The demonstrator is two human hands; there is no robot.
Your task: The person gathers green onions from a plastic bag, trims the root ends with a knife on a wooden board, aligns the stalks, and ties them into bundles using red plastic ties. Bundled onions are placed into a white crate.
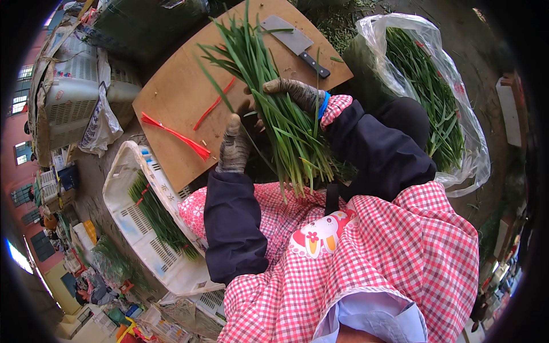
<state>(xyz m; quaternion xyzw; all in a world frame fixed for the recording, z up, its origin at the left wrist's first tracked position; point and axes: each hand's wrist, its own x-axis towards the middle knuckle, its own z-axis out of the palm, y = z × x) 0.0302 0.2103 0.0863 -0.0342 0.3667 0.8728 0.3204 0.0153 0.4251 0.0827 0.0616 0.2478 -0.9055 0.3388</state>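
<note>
My right hand [296,92], in a dirty striped knit glove with a blue band at the wrist, grips a thick bunch of garlic chives [279,111]. The leaf tips point away over the board and the pale cut stems hang towards my lap. My left hand [234,145], gloved alike, is just left of the bunch with its thumb raised. A loose leaf runs past that thumb; the fingers are in shadow, so whether they pinch it is unclear. On the brown board [171,98] lie a bundle of red ties [176,136] and a separate red tie [214,104].
A cleaver [296,43] with a black handle rests at the board's far right. Right of me stands a clear plastic bag [476,141] of chives [424,94]. To the left, a white plastic crate [124,180] contains tied chives [158,214]. Stacked crates [70,98] stand farther left.
</note>
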